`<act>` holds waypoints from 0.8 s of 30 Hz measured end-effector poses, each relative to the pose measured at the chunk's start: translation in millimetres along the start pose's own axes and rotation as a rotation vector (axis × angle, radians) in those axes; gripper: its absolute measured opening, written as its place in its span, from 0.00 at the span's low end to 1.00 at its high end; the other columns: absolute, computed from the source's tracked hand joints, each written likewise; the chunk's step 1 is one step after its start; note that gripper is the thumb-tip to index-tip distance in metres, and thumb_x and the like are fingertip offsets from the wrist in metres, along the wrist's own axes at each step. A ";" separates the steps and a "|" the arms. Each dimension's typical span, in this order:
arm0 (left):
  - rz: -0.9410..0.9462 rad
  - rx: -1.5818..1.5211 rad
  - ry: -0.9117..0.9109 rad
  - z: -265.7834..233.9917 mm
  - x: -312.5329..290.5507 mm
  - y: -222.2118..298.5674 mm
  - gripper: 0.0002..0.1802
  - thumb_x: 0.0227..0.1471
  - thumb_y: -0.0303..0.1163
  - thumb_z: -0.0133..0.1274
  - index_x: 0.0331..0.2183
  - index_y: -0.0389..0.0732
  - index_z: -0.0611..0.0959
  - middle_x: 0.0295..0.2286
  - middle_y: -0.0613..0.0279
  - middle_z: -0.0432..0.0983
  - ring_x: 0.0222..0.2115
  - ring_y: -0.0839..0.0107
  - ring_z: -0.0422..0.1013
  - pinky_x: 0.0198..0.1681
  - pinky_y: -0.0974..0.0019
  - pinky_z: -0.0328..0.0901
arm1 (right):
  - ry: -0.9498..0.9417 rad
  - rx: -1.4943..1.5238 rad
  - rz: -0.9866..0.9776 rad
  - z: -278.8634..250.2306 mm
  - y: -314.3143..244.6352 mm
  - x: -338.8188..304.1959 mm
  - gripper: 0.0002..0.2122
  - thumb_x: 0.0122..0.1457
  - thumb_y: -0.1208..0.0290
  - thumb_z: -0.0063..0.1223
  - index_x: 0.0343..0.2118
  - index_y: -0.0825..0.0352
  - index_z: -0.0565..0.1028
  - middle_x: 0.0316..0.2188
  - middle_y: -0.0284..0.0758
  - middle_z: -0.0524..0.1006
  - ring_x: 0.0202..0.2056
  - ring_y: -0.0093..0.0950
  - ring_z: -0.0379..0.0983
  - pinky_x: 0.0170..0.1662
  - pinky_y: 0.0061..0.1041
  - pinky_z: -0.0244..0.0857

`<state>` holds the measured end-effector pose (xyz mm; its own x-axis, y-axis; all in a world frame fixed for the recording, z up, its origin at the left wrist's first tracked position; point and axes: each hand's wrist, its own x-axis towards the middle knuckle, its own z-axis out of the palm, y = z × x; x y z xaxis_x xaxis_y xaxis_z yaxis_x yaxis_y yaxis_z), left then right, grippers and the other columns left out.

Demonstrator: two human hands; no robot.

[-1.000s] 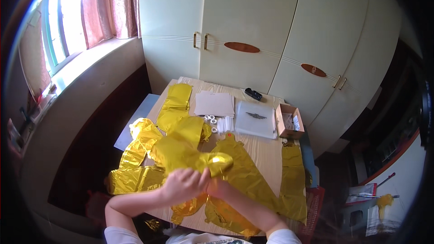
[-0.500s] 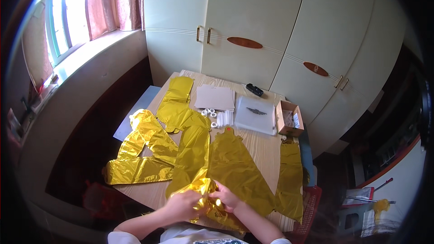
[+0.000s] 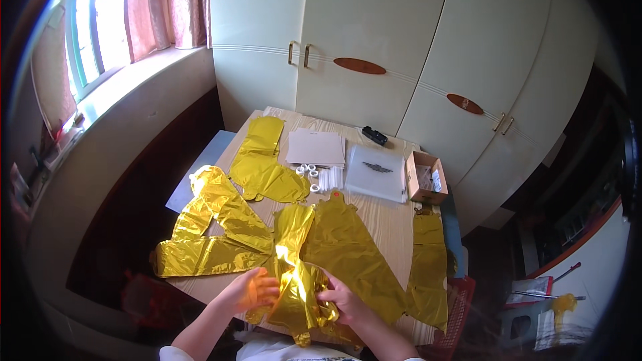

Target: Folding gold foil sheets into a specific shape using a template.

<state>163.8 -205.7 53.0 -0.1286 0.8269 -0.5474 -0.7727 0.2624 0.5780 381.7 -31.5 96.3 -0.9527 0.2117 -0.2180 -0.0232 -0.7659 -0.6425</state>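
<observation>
At the table's near edge, my right hand (image 3: 341, 299) is closed on the crumpled lower part of a shiny gold foil balloon (image 3: 294, 274), lying flat without air. My left hand (image 3: 256, 289) is beside its left side, fingers loosely apart and tinted orange by reflected light; whether they touch the foil is hard to see. Under and right of the held piece spreads a wide flat gold foil piece (image 3: 351, 247) with a small red mark at its top. To the left lies a bent gold foil piece (image 3: 214, 254), and behind it another gold foil piece (image 3: 264, 167).
Farther back on the wooden table (image 3: 394, 227) are grey-white cards (image 3: 316, 147), white tape rolls (image 3: 314, 188), white sticks (image 3: 331, 178), clear plastic sleeves (image 3: 374, 187), a black object (image 3: 374, 136) and a cardboard box (image 3: 426, 190). A gold strip (image 3: 428, 267) hangs along the right edge.
The held foil has been drawn toward me, its top end now nearer. My left hand has moved left, away from the right hand, and its fingers have opened.
</observation>
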 end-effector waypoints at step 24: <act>0.572 0.344 -0.011 89.2 146.0 90.7 0.46 0.51 0.14 0.53 0.66 0.48 0.53 0.35 0.55 0.75 0.28 0.74 0.73 0.30 0.73 0.69 | 0.096 -0.337 -0.174 0.4 -20.9 -110.0 0.39 0.54 0.81 0.53 0.68 0.63 0.49 0.55 0.39 0.66 0.53 0.24 0.66 0.54 0.21 0.62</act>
<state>130.4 -16.8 79.5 -0.4516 0.8875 -0.0916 -0.3415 -0.0771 0.9367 486.9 -39.0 134.0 -0.9102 0.3890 -0.1422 -0.0655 -0.4743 -0.8779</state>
